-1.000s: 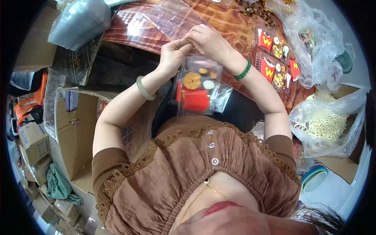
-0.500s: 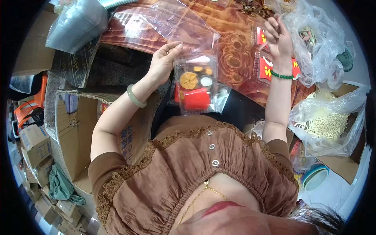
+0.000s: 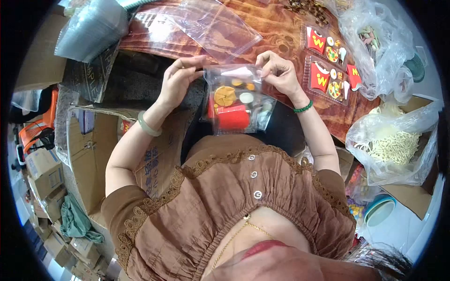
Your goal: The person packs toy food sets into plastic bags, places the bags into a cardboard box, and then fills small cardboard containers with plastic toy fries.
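Just above a brown blouse, the left hand and right hand each pinch a top corner of a clear bag holding a red toy-food tray. Beyond, on the wooden table, red packets are marked "W".

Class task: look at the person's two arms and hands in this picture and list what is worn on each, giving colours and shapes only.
The left hand has a smooth, pale green bangle on its wrist. The right hand has a dark green beaded bracelet on its wrist. Both arms are bare up to short brown sleeves edged with lace trim. No rings can be made out.
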Demonstrator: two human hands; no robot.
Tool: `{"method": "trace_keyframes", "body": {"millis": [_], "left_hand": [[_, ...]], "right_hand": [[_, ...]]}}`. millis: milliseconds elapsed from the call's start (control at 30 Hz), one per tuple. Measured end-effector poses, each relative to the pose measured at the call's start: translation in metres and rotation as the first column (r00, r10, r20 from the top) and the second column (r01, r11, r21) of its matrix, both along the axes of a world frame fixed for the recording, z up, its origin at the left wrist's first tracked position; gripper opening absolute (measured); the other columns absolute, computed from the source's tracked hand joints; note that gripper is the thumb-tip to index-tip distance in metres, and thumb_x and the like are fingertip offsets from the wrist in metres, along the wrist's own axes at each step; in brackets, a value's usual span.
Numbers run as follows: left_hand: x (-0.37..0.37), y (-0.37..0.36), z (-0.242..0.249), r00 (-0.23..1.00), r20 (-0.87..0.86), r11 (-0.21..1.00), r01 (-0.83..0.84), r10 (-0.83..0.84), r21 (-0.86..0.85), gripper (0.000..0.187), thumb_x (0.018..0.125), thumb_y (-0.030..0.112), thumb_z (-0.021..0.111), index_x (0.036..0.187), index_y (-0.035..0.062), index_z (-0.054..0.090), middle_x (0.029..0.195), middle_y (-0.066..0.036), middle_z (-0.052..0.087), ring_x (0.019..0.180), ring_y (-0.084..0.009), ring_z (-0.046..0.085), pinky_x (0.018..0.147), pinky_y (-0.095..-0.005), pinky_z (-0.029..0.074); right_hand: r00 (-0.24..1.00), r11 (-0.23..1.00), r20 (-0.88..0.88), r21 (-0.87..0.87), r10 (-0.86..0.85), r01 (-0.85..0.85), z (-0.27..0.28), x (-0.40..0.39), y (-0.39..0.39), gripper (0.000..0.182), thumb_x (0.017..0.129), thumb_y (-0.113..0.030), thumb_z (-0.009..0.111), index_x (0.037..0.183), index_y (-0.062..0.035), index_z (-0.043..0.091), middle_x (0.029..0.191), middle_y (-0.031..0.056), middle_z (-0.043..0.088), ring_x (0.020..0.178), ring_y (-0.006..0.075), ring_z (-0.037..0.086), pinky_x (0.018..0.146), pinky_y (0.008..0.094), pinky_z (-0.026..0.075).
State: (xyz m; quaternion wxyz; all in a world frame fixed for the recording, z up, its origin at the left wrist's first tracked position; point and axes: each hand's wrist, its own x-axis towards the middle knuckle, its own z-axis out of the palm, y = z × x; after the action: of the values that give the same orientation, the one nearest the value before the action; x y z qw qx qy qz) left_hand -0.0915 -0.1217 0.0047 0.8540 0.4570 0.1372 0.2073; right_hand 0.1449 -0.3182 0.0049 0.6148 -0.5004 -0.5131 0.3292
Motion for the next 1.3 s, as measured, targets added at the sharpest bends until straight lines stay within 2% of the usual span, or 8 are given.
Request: {"method": "trace_keyframes", "body": {"millis": [133, 233, 467, 600, 767, 933, 1067, 1300], "left_hand": [[0.019, -0.032, 0.025, 0.924, -0.375, 0.989, 0.119, -0.078, 0.087, 0.036, 0.085, 0.005, 0.066, 0.118, -0.0021, 0.054, 0.106, -0.011, 0.065, 0.093, -0.0156, 0.063, 0.079, -0.0278, 0.051], [0.019, -0.036, 0.012, 0.956, -0.286, 0.991, 0.095, -0.065, 0.094, 0.039, 0.081, 0.000, 0.068, 0.118, -0.0023, 0.056, 0.101, -0.009, 0.066, 0.086, -0.0123, 0.063, 0.074, -0.0248, 0.051], [-0.012, -0.070, 0.088, 0.984, -0.175, 0.961, 0.011, 0.039, 0.278, 0.037, 0.083, -0.005, 0.062, 0.119, -0.0036, 0.056, 0.105, -0.011, 0.067, 0.091, -0.0114, 0.064, 0.079, -0.0234, 0.053], [-0.028, -0.086, 0.132, 0.981, 0.184, 0.367, -0.192, 0.058, 0.910, 0.038, 0.071, -0.010, 0.062, 0.108, -0.0037, 0.064, 0.104, -0.016, 0.069, 0.086, -0.0221, 0.070, 0.076, -0.0285, 0.056], [-0.020, -0.107, 0.134, 0.821, 0.169, 0.191, -0.075, -0.545, 0.979, 0.052, 0.070, 0.013, 0.075, 0.119, 0.0083, 0.060, 0.128, -0.012, 0.055, 0.123, -0.0333, 0.049, 0.097, -0.0436, 0.046], [0.003, -0.076, 0.091, 0.967, 0.137, 0.140, -0.108, -0.215, 0.984, 0.060, 0.068, 0.015, 0.077, 0.123, 0.0057, 0.055, 0.131, -0.015, 0.050, 0.121, -0.0378, 0.047, 0.097, -0.0462, 0.044], [-0.002, -0.071, -0.007, 0.941, -0.290, -0.307, 0.228, -0.174, 0.924, 0.063, 0.072, 0.018, 0.071, 0.129, 0.0031, 0.049, 0.134, -0.023, 0.045, 0.130, -0.0417, 0.037, 0.106, -0.0510, 0.033], [0.026, 0.017, 0.042, 0.999, -0.015, 0.017, 0.016, -0.041, 1.000, 0.050, 0.072, 0.016, 0.073, 0.118, 0.0020, 0.056, 0.131, -0.021, 0.049, 0.126, -0.0400, 0.042, 0.105, -0.0479, 0.036]], "right_hand": [[0.983, 0.994, 0.181, 0.101, 0.034, -0.053, 0.006, -0.002, -0.003, 0.014, 0.073, 0.006, 0.060, 0.079, -0.0042, 0.066, 0.097, 0.0039, 0.060, 0.082, 0.0081, 0.055, 0.069, 0.0217, 0.044], [0.924, 0.977, -0.381, -0.201, -0.013, -0.069, 0.025, 0.007, -0.019, 0.017, 0.081, 0.000, 0.061, 0.098, -0.0002, 0.061, 0.098, 0.0042, 0.062, 0.083, 0.0080, 0.056, 0.072, 0.0217, 0.045], [0.998, 0.830, -0.052, -0.558, -0.041, 0.005, 0.070, -0.001, -0.020, 0.030, 0.092, -0.030, 0.062, 0.098, -0.0008, 0.067, 0.078, 0.0024, 0.068, 0.057, 0.0019, 0.051, 0.050, 0.0167, 0.041], [0.692, 0.505, -0.683, -0.523, 0.233, -0.687, 0.083, 0.010, -0.024, 0.071, 0.091, -0.062, 0.045, 0.104, 0.0044, 0.064, 0.088, 0.0094, 0.070, 0.057, 0.0039, 0.053, 0.050, 0.0181, 0.042], [0.883, 0.654, -0.260, -0.597, 0.390, -0.465, 0.141, -0.015, -0.009, 0.032, 0.088, -0.016, 0.066, 0.114, 0.0017, 0.060, 0.093, 0.0020, 0.067, 0.079, 0.0049, 0.060, 0.064, 0.0193, 0.047], [0.765, 0.639, 0.180, -0.682, 0.618, -0.355, 0.093, -0.011, 0.003, 0.030, 0.078, -0.019, 0.074, 0.101, -0.0017, 0.066, 0.083, 0.0078, 0.068, 0.076, 0.0107, 0.062, 0.067, 0.0282, 0.050], [0.538, 0.774, 0.713, -0.612, 0.450, 0.162, 0.085, -0.039, 0.016, 0.042, 0.067, -0.028, 0.080, 0.098, -0.0040, 0.066, 0.079, 0.0140, 0.066, 0.076, 0.0285, 0.066, 0.069, 0.0358, 0.051], [0.694, 0.988, 0.719, -0.127, 0.034, 0.084, 0.114, -0.010, 0.217, 0.037, 0.085, -0.040, 0.067, 0.113, -0.0159, 0.068, 0.100, 0.0030, 0.065, 0.088, 0.0133, 0.061, 0.074, 0.0287, 0.048]]}}
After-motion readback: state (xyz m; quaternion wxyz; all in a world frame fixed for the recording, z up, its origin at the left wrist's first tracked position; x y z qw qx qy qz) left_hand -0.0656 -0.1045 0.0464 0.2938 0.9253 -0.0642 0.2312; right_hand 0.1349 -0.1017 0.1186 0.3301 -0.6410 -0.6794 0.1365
